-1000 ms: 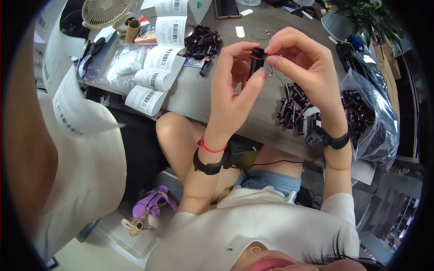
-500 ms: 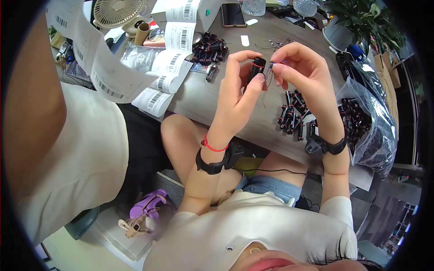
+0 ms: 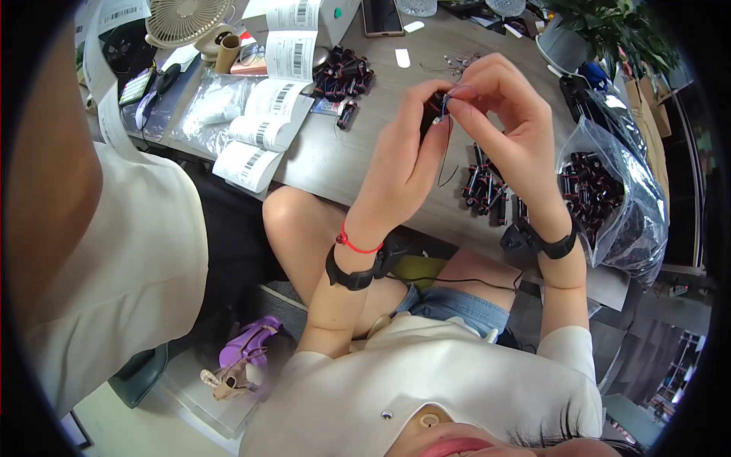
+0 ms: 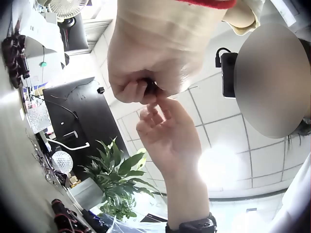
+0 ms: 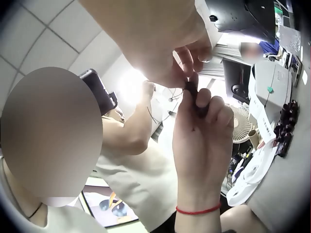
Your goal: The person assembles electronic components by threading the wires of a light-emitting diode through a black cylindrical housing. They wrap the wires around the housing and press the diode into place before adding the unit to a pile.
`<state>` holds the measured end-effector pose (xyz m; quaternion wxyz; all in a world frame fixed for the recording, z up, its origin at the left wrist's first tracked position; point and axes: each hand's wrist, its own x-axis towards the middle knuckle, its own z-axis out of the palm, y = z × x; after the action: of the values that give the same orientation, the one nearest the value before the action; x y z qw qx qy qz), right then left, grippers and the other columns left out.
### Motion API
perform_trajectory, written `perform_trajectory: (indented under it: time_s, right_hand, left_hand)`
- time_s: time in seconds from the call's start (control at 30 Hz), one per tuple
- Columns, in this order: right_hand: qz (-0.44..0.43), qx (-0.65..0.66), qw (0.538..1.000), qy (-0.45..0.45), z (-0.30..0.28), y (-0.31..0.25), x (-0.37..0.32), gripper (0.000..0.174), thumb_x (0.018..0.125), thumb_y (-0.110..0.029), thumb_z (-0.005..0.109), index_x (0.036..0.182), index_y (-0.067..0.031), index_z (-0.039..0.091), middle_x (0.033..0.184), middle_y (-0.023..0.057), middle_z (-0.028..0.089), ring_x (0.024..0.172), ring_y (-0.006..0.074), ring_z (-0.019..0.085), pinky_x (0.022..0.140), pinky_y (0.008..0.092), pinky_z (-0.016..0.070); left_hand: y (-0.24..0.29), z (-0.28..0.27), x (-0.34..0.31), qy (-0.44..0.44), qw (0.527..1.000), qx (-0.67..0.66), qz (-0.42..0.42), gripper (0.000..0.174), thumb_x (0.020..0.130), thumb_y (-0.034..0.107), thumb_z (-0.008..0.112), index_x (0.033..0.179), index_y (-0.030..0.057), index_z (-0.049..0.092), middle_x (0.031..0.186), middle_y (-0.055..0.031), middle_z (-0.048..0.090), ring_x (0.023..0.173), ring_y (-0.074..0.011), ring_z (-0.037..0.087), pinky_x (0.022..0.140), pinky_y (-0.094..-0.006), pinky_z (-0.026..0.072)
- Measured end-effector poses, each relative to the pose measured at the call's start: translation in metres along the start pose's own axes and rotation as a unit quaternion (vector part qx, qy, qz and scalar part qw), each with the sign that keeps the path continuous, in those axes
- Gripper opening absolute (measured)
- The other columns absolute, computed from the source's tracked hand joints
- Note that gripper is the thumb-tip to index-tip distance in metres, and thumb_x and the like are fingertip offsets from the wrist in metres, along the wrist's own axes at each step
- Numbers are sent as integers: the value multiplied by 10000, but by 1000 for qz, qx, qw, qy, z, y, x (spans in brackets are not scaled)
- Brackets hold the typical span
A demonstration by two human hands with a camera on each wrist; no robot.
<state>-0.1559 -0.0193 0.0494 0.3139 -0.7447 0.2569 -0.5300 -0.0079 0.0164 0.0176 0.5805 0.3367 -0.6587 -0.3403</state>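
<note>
In the head view the left hand (image 3: 400,164) grips a small black cylinder (image 3: 432,114), its fingers curled round it. Thumb and forefinger of the right hand (image 3: 512,126) pinch thin wires (image 3: 445,107) at the cylinder's upper end, and a dark wire dangles below. Both hands meet fingertip to fingertip in the left wrist view, where the left fist (image 4: 150,63) mostly hides the dark piece. From the right wrist, the black cylinder (image 5: 200,108) shows between the left fingers.
Black pieces with red bands lie in a left pile (image 3: 343,76), a right pile (image 3: 484,183) and a clear bag (image 3: 636,221). Label strips (image 3: 251,164), a phone (image 3: 382,17), a fan (image 3: 186,21) and a potted plant (image 3: 609,38) surround them. Another person stands at left.
The right fingertips have come back against the cylinder after drawing slightly apart from it. The cylinder has turned and is more covered by the left fingers. The label strip at left has shifted.
</note>
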Motion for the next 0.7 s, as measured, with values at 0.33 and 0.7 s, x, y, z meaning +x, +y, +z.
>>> perform_trajectory:
  time_s: [0.33, 0.7]
  right_hand:
    - [17, -67, 995, -67, -13, -16, -2, 89, 788, 52, 647, 843, 22, 584, 923, 44, 528, 761, 73, 498, 669, 184, 403]
    - [-23, -187, 979, -73, -6, -29, -8, 128, 757, 58, 664, 867, 28, 606, 902, 53, 556, 701, 76, 474, 637, 192, 384]
  left_hand:
    - [6, 3, -9, -21, 998, 48, -36, 340, 887, -26, 476, 1218, 21, 412, 847, -142, 582, 691, -239, 559, 654, -303, 442]
    - [4, -4, -8, -23, 998, 65, 11, 315, 887, -45, 453, 1199, -3, 468, 911, -74, 590, 741, -81, 542, 652, -196, 430]
